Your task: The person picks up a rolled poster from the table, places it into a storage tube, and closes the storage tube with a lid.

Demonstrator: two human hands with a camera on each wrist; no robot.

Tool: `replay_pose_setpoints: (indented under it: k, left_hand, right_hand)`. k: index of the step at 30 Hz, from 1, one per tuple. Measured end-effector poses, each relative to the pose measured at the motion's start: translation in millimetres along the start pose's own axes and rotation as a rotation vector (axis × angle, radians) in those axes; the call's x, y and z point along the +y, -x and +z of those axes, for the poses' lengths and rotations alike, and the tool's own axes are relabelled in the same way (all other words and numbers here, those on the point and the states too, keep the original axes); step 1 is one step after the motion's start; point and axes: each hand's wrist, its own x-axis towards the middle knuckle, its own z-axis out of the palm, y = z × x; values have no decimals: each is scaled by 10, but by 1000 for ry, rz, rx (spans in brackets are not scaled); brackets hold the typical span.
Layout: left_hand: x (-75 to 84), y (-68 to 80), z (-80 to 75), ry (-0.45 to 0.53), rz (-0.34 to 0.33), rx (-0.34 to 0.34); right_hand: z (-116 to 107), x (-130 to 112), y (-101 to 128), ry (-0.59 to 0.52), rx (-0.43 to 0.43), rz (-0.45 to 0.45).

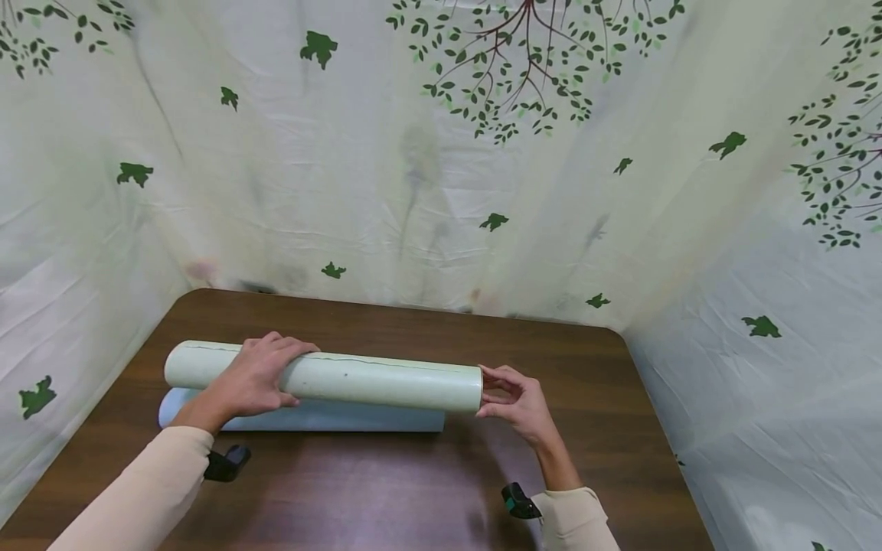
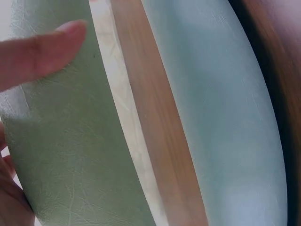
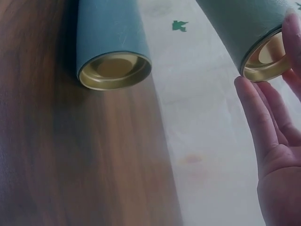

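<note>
A person holds a pale green roll level above a brown table, between two hands. The left hand lies over the top of the roll near its left end, fingers curled around it in a grip. The right hand sits at the roll's right end, fingers lightly bent, fingertips touching the rim of the gold-lined opening; it steadies rather than clasps. Just below the left hand, and nearer the person, a blue roll lies flat on the table.

The risk lies at the right end. That hand only touches the rim, so if the fingertips slide off, the end could drop and swing down onto the blue roll. The surface looks smooth, so the roll could also turn under the left palm. A bump might send the blue roll rolling toward the near table edge.
</note>
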Motion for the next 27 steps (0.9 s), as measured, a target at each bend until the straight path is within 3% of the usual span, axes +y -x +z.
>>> replay_pose_setpoints:
  k: [18, 27]
  left_hand:
    - [11, -127, -37, -8, 14, 2]
    - [17, -149, -29, -14, 1, -22]
  right_hand:
    - [-78, 63, 1, 14, -57, -64]
    - [-67, 13, 24, 73, -49, 5]
